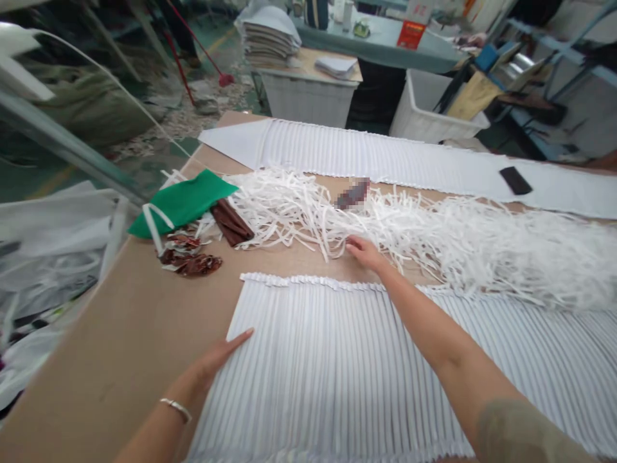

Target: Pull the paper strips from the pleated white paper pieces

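A wide pleated white sheet, with narrow folds side by side, lies in front of me. My left hand rests at its left edge, one finger stretched out over the pleats and the other fingers partly hidden below. Beyond its far edge, my right hand reaches to a long heap of thin white strips. The fingertips are drawn together at a white strip on the near side of the heap. My right forearm crosses above the pleats.
Left of the heap lie a green cloth piece, a folded brown piece and crumpled brown scraps. Another pleated white length runs along the table's far side, a black piece on it. White bins stand behind.
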Motion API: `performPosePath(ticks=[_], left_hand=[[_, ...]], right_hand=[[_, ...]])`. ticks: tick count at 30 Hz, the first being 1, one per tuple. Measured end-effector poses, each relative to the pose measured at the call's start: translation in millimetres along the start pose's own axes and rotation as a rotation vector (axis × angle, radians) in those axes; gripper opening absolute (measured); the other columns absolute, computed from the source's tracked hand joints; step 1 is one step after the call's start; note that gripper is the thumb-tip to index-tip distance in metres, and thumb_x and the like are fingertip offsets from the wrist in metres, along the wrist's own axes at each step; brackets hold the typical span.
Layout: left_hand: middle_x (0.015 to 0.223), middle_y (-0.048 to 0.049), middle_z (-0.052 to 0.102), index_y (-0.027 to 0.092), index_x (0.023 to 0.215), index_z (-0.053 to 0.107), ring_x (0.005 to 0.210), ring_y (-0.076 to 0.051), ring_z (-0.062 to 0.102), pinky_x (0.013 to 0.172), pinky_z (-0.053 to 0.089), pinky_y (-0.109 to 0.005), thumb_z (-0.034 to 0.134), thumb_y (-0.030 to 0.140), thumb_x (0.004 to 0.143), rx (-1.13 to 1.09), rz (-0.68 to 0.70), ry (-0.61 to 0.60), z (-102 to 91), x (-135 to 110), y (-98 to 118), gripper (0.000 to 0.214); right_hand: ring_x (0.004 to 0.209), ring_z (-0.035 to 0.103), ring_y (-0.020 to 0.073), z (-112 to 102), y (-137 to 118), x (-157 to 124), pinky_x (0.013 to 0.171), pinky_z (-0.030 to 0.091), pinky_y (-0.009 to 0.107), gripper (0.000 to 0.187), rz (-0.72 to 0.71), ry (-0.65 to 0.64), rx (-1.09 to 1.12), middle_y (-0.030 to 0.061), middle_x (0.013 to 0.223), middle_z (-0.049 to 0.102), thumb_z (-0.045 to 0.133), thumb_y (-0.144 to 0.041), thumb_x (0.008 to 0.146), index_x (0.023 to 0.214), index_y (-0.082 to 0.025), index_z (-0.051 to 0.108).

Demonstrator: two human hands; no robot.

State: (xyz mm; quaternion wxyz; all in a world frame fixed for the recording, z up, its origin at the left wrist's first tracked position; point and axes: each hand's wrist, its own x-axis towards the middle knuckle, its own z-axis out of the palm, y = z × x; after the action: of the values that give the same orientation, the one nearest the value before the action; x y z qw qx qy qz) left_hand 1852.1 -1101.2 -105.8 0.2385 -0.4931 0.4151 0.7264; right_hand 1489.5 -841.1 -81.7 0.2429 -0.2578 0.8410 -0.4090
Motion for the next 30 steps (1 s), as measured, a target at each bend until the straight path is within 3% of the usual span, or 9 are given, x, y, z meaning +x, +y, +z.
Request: performPosePath(ticks=[3,5,8,10,16,19,22,27,30], left_hand=[[0.086,-0.0144,0.079,0.014,0.1,0.069,0.09,-0.034,0.075,0.083,0.063,-0.045,0.081,0.052,0.068,0.023,-0.055,-0.058,-1.6,2,-2,0.05],[0.084,-0.009,0.079,0.016,0.093,0.068,0.093,-0.03,0.075,0.084,0.061,-0.042,0.071,0.052,0.08,0.049,-0.067,-0.087,-1.4,2,-4,0.039],[0.078,-0.0012,0.079,0.017,0.086,0.066,0.095,-0.025,0.074,0.086,0.057,-0.039,0.052,0.05,0.095,0.087,-0.058,-0.064,5.0,-2,-5,0.037],[0.077,0.0008,0.078,0.017,0.084,0.065,0.096,-0.023,0.074,0.086,0.056,-0.037,0.05,0.05,0.096,0.116,-0.047,-0.04,13.9,-8,-5,0.039],[0.08,0.0013,0.079,0.016,0.084,0.067,0.098,-0.023,0.073,0.083,0.056,-0.034,0.053,0.052,0.094,0.136,-0.067,-0.046,58.5,-16,-14,0.041],[0.079,0.0027,0.079,0.017,0.092,0.067,0.094,-0.024,0.074,0.083,0.057,-0.039,0.058,0.054,0.091,0.043,-0.091,-0.012,88.5,-12,-25,0.038],[0.08,0.003,0.079,0.018,0.095,0.068,0.094,-0.026,0.074,0.082,0.058,-0.039,0.062,0.059,0.087,0.01,-0.114,0.055,125.4,-9,-38,0.042],[0.08,0.0052,0.079,0.022,0.099,0.07,0.097,-0.031,0.073,0.081,0.06,-0.045,0.069,0.07,0.074,-0.007,-0.105,0.246,205.7,-11,-56,0.053],[0.076,0.0062,0.079,0.023,0.09,0.071,0.097,-0.03,0.074,0.079,0.062,-0.042,0.074,0.068,0.069,0.01,-0.084,0.311,254.4,-13,-62,0.049]], right_hand=[[0.106,0.064,0.02,2,16,-56,0.099,0.049,0.038,0.043,-0.105,0.032,-0.075,0.007,0.12,0.071,0.061,-0.04,0.088,0.127,-0.024,0.065],[0.106,0.064,0.021,-11,39,-104,0.102,0.047,0.04,0.039,-0.083,0.071,-0.16,0.007,0.117,0.072,0.062,-0.041,0.087,0.122,-0.025,0.068],[0.104,0.063,0.0237,-60,86,-168,0.102,0.046,0.044,0.036,0.11,0.196,-0.229,0.0089,0.111,0.073,0.059,-0.043,0.087,0.113,-0.021,0.072],[0.101,0.064,0.0242,-101,114,-199,0.099,0.047,0.045,0.037,0.215,0.248,-0.231,0.0091,0.108,0.074,0.056,-0.045,0.087,0.111,-0.02,0.073],[0.069,0.063,0.0169,-196,167,-253,0.066,0.052,0.03,0.046,0.474,0.188,-0.15,0.008,0.078,0.073,0.06,-0.051,0.085,0.104,-0.012,0.074],[0.059,0.06,0.013,-232,188,-244,0.053,0.045,0.024,0.044,0.525,0.074,-0.086,0.0065,0.071,0.071,0.065,-0.049,0.082,0.105,-0.013,0.075],[0.059,0.059,0.0105,-271,212,-200,0.052,0.044,0.02,0.04,0.507,0.008,-0.035,0.0055,0.075,0.071,0.067,-0.043,0.083,0.111,-0.015,0.073],[0.072,0.061,0.0109,-338,243,-108,0.059,0.047,0.019,0.046,0.407,0.065,-0.013,0.0083,0.098,0.073,0.061,-0.038,0.089,0.129,-0.017,0.062],[0.079,0.063,0.0133,-362,254,-100,0.067,0.05,0.022,0.054,0.331,0.101,-0.024,0.008,0.106,0.072,0.06,-0.037,0.09,0.14,-0.019,0.052]])
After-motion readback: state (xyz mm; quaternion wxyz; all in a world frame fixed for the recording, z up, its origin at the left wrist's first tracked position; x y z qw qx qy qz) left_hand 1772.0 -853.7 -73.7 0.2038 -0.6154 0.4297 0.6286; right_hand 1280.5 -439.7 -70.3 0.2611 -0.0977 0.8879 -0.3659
